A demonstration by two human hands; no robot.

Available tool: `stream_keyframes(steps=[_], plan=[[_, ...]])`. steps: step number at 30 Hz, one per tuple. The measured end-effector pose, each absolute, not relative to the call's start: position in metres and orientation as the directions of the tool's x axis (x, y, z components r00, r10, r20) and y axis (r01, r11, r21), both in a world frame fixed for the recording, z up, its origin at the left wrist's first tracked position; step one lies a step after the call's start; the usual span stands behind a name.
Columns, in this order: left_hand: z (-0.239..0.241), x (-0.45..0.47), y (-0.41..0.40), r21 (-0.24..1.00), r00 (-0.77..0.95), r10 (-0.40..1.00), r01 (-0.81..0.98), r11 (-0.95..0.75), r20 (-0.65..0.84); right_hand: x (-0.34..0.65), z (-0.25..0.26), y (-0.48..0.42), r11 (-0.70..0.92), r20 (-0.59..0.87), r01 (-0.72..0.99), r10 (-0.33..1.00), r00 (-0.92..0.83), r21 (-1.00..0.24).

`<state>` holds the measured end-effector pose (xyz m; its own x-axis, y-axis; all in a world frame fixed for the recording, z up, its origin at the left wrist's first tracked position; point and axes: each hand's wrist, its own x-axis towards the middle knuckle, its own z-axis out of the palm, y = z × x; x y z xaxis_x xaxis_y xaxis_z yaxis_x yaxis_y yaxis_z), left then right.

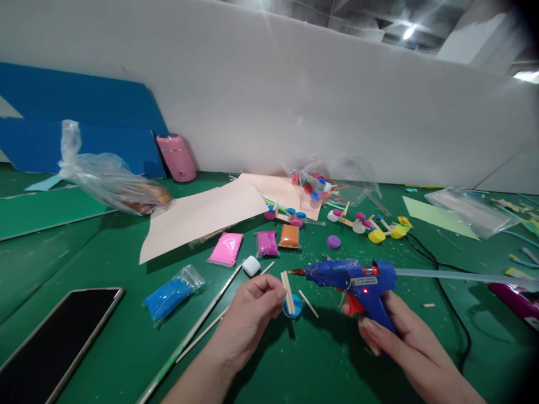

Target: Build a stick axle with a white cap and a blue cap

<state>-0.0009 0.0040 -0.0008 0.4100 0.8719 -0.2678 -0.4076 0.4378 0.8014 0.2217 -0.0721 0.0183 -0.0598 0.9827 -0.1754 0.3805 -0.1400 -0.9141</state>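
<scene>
In my right hand (404,331) is a blue hot glue gun (349,275), a finger by its red trigger. A clear glue stick (446,275) sticks out of its back, and a red light glows on its side. The nozzle points left, at the tops of two short wooden sticks (288,294). My left hand (256,303) is closed in a pinch at the left side of these sticks. Behind their lower ends shows a blue bottle cap (296,307); I cannot tell whether they are fixed to it. A short loose stick (309,304) lies to the right.
A phone (59,342) lies at the left, near a blue clay packet (173,294). Beyond are a pink clay packet (226,248), a white cap (251,265), and stick-and-cap pieces (362,223). A pink flask (177,158) stands by the wall. A black cord (457,308) runs at the right.
</scene>
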Motion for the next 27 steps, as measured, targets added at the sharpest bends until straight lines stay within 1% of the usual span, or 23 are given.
stream_keyframes(steps=[6, 12, 20, 27], plan=[[0.0002, -0.0002, 0.0043, 0.811, 0.408, 0.872, -0.392, 0.434, -0.27, 0.2187, 0.0203, -0.0709, -0.132, -0.16, 0.391, 0.986, -0.039, -0.911], [-0.0001, -0.0008, 0.0044, 0.816, 0.414, 0.872, -0.386, 0.43, -0.263, 0.2179, 0.0245, -0.0716, -0.129, -0.166, 0.405, 0.985, -0.057, -0.905], [0.0001, -0.0005, 0.0041, 0.812, 0.411, 0.87, -0.385, 0.438, -0.274, 0.2199, 0.0231, -0.0729, -0.134, -0.165, 0.363, 0.985, -0.055, -0.922], [0.0021, -0.0009, 0.004, 0.806, 0.411, 0.869, -0.394, 0.442, -0.275, 0.2186, 0.0252, -0.0746, -0.128, -0.156, 0.382, 0.987, -0.041, -0.915]])
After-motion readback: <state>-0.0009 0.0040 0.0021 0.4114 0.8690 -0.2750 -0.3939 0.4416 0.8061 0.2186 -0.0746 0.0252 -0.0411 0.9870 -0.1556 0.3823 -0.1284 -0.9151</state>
